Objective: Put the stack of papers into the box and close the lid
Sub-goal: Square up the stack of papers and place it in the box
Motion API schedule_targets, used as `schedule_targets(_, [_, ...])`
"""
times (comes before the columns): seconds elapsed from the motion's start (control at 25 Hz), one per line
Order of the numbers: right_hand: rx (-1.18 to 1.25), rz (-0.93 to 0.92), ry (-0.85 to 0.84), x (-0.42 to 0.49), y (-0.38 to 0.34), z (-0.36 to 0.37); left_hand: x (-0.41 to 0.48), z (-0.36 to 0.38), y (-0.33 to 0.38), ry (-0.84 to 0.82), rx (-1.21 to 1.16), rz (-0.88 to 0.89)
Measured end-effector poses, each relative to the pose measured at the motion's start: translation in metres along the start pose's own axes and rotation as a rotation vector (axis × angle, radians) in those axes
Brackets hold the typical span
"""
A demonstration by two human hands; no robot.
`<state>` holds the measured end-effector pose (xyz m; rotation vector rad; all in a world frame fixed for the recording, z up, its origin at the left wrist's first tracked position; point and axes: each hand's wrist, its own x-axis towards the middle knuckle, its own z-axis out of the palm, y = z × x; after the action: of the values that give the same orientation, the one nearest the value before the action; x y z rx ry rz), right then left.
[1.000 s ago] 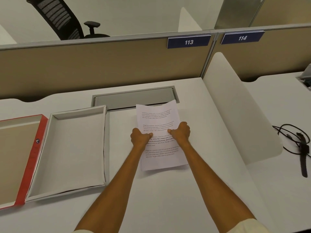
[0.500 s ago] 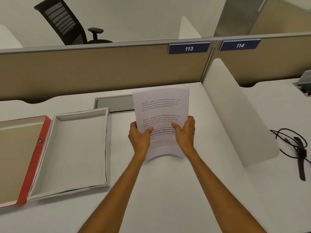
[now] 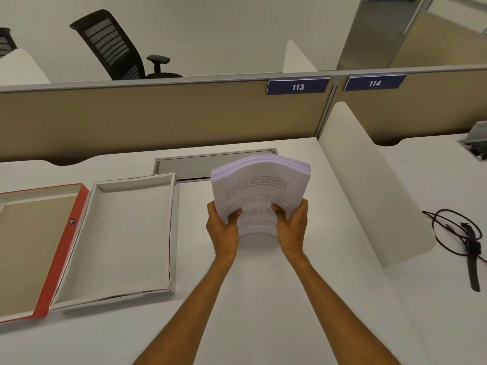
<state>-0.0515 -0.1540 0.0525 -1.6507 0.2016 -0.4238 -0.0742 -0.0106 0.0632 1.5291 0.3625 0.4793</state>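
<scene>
A thick stack of printed white papers (image 3: 259,188) is held above the desk, tilted up toward me and bowed in the middle. My left hand (image 3: 222,227) grips its lower left side and my right hand (image 3: 291,225) its lower right side, thumbs on the top page. To the left, the open white box (image 3: 172,227) lies flat on the desk with nothing in it. Its red lid (image 3: 62,256) lies open beside it at the far left, brown inside up.
A grey cable hatch (image 3: 189,165) is set in the desk behind the box. A white curved divider (image 3: 369,185) stands to the right; beyond it lie a black cable and strap (image 3: 466,241). A tan partition (image 3: 158,117) closes the back.
The stack has been lifted off the desk and tipped upright between both hands, so its thick top edge now shows. The box and lid have not moved.
</scene>
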Motion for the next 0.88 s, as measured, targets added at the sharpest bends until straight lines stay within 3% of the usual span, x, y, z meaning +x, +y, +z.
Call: schedule_targets(0.88, [-0.018, 0.052, -0.109, 0.003, 0.003, -0.008, 0.013, -0.013, -0.015, -0.116, 0.029, -0.031])
